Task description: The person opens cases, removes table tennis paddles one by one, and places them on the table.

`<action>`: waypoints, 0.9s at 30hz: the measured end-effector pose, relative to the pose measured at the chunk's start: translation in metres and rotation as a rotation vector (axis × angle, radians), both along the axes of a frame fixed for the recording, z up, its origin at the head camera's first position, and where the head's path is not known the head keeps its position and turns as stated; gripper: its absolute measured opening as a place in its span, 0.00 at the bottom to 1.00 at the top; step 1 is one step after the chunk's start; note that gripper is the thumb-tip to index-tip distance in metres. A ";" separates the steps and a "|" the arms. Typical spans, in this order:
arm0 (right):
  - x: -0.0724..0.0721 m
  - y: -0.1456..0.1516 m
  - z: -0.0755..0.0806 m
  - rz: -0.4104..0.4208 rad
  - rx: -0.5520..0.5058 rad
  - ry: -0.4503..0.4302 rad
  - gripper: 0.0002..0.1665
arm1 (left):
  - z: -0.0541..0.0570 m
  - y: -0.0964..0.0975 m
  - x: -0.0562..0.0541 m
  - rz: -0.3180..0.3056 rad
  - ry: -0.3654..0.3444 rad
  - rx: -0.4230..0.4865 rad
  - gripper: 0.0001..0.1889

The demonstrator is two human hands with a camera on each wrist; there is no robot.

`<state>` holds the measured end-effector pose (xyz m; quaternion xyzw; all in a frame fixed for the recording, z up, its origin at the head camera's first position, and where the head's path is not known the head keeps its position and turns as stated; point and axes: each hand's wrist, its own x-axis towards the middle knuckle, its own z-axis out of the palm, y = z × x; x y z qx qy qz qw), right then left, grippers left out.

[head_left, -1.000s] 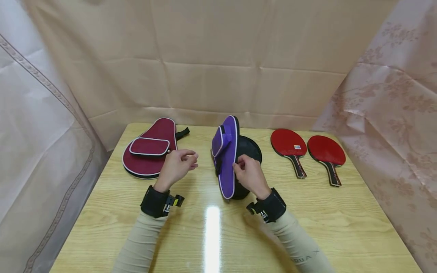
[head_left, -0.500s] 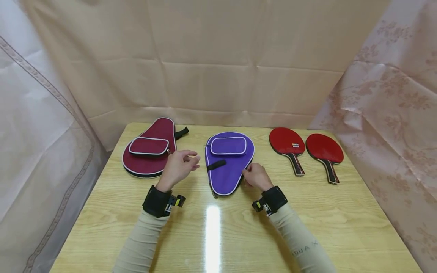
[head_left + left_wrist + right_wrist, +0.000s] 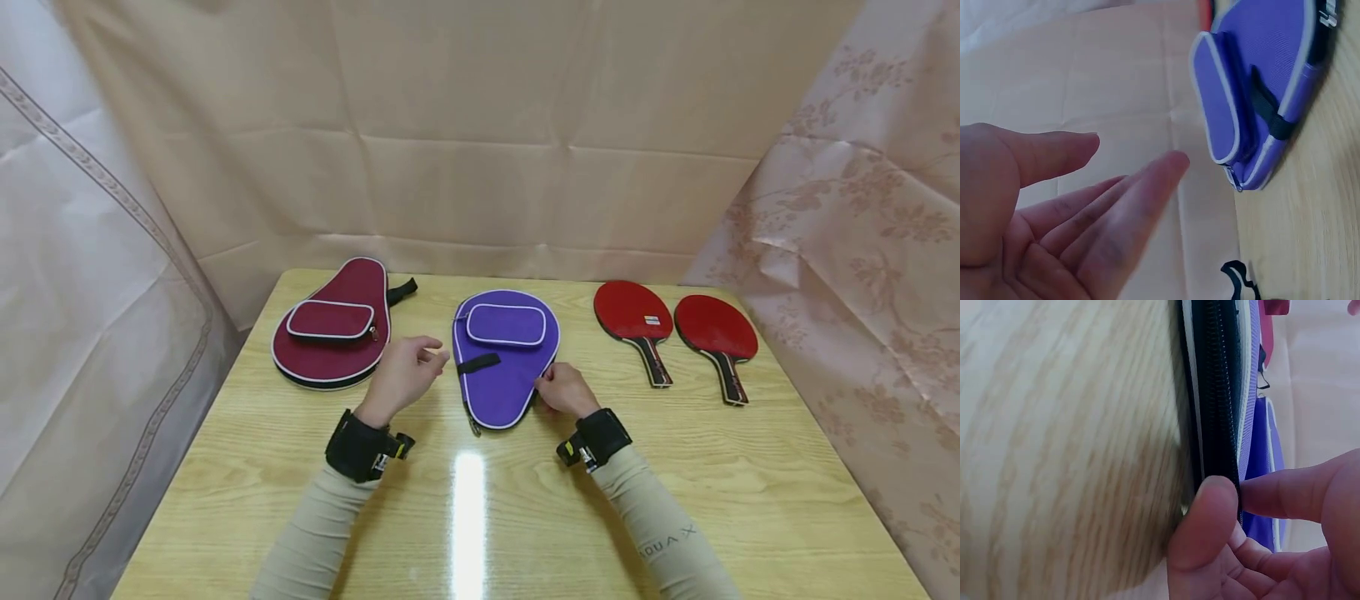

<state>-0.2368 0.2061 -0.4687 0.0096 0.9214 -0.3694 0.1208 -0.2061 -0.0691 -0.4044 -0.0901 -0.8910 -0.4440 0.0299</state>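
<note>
Purple paddle-shaped fabric case with white piping (image 3: 497,392) lies pocket-up mid-way along the pale wooden bench (image 3: 600,533), right hand (image 3: 567,390) pinching its black zippered edge (image 3: 1219,394), I'd guess to steady it, while the left hand (image 3: 403,375) hangs near it, loosely spread, gripping nothing.

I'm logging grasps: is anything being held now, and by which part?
The right hand pinches the purple fabric pear-shaped case at its black zippered side edge; the left hand holds nothing.

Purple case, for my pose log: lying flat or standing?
Flat: in the head view, the purple case lies on the table, its pocket facing up.
</note>
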 end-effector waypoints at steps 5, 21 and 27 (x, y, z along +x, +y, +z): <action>-0.001 0.002 -0.002 -0.003 -0.013 -0.007 0.16 | -0.011 0.018 -0.002 -0.041 0.095 -0.145 0.12; 0.004 0.006 0.006 -0.025 0.043 -0.017 0.19 | -0.041 0.074 0.003 -0.289 0.102 -0.501 0.18; 0.006 0.010 0.017 -0.049 -0.011 0.036 0.16 | -0.055 0.085 0.007 -0.381 0.060 -0.682 0.24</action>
